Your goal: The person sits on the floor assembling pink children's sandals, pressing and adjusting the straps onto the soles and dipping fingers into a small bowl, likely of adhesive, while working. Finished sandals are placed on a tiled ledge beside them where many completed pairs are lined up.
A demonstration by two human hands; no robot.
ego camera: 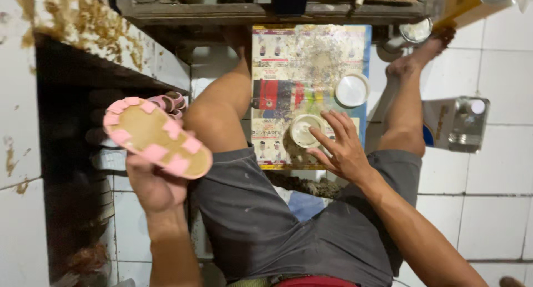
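My left hand [154, 184] holds a small sandal upper [157, 136] with a tan insole and pink straps folded over its edge, sole side up, out to the left of my knee. My right hand [343, 147] hovers with fingers spread over a small open glue pot [304, 130] that stands on a glue-stained printed sheet [288, 59] on the floor between my legs. The fingertips are at the pot's right rim; whether they touch it is unclear. A round white lid [352, 90] lies just beyond the pot.
A dark shelf recess [72, 154] on the left holds stacked soles, and more pink sandal pieces [171, 101] lie at its edge. A metal tin [456, 123] stands on white floor tiles at the right. A low wooden bench [266, 12] crosses the top.
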